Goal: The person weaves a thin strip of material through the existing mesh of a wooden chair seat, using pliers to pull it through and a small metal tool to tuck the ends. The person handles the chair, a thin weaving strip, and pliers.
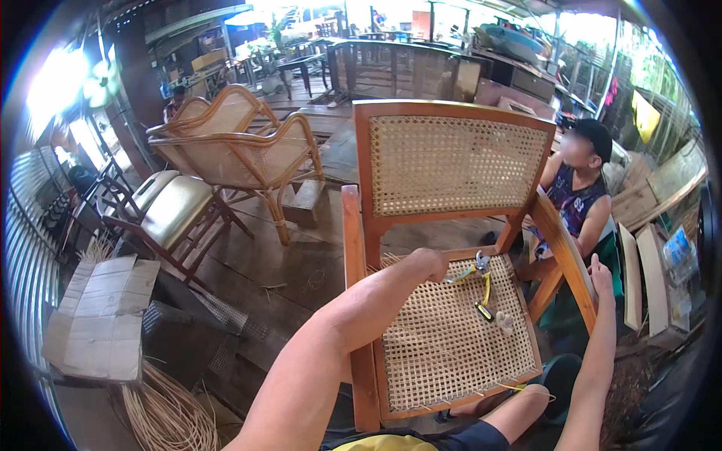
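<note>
"Begin at the near edge. What stands there?"

"The wooden armchair, directly before the person working. A bare knee is by its front rail; loose strands project past the right corner, where a dark bucket stands."

"And the hands?"

"Left hand: at the rear left of the woven seat, fingers curled; whether they grip anything, I cannot tell. Right hand: at the outer edge of the right armrest, one finger raised; its hold cannot be made out."

"Items on the seat?"

"One yellow-handled cutting tool, near the left hand, its head toward the backrest. A pale lump lies beside its handle."

"Room to move?"

"Tight on the right: a capped co-worker sits just beside the armrest. To the left, floorboards separate the armchair from a gold-seated chair and, farther off, a cane armchair. Dark furniture borders the far side."
</note>
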Tool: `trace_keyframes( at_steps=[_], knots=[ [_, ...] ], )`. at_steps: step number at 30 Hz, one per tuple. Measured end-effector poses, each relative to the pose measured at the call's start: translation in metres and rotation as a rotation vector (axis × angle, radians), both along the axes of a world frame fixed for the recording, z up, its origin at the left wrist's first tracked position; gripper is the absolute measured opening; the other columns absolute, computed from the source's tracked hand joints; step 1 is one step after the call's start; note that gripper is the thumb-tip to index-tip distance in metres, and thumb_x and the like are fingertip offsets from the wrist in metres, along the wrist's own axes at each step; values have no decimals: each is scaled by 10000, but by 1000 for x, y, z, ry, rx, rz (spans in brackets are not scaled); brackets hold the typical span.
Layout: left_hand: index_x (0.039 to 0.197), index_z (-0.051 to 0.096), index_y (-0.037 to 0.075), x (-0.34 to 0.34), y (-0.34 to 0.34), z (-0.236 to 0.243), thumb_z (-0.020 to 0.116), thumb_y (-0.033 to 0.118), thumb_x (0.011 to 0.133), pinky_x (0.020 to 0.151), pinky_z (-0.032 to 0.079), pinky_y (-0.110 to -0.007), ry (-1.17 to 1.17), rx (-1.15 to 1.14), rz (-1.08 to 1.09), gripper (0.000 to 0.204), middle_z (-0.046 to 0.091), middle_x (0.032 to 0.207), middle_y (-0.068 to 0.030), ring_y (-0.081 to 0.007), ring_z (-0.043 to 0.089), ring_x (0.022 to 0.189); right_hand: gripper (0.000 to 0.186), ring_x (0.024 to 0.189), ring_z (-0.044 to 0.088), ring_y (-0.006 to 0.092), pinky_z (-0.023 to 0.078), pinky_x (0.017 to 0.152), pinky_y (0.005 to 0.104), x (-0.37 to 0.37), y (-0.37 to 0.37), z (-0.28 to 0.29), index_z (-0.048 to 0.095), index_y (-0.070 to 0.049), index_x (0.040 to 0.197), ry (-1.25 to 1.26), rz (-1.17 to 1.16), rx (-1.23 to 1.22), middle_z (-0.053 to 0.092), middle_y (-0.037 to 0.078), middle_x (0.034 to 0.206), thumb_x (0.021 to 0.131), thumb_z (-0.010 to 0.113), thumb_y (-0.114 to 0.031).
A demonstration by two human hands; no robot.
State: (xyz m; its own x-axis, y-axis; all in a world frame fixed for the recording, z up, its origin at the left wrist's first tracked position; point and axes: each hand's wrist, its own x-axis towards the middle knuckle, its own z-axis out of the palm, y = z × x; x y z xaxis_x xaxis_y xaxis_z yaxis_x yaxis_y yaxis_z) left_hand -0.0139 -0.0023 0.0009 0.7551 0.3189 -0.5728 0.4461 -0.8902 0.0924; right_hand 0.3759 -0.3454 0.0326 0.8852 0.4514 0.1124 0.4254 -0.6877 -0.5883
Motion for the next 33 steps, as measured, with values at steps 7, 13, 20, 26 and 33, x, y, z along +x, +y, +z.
trace_keyframes(
  at_steps=[7,13,20,26,33],
  knots=[
    [977,762,41,11,-2,-9,648,86,787,669,581,-421,52,-32,-46,226,746,980,-122,-230,736,838,651,961,666,329,477,903,430,-11,-20,-2,727,-16,1075,410,-85,-203,699,188,1055,964,451,-595],
    [951,764,17,14,1,-18,646,79,773,626,556,-452,105,3,-80,223,744,943,-125,-268,722,822,405,989,631,299,446,931,432,-18,-14,6,715,-27,1058,548,-214,-115,680,173,1102,861,519,-321],
    [900,754,-10,-1,6,-8,597,59,764,633,535,-446,136,-21,-10,219,731,922,-153,-294,709,810,384,999,621,257,422,960,408,-17,-1,6,699,-32,1047,435,37,-187,682,135,1099,891,468,-296],
    [893,745,-21,15,-3,-16,592,98,796,678,536,-444,139,-38,-31,217,729,924,-157,-273,704,865,360,946,645,232,458,888,381,-13,-16,7,708,-4,1038,192,105,-251,710,150,1019,925,463,-244],
    [926,746,-17,9,2,-24,568,150,852,688,545,-442,7,-96,-35,255,736,928,-156,-280,713,835,383,942,647,458,512,807,490,-26,-2,10,661,46,935,-233,169,-72,672,281,955,982,573,-324]
  ],
)
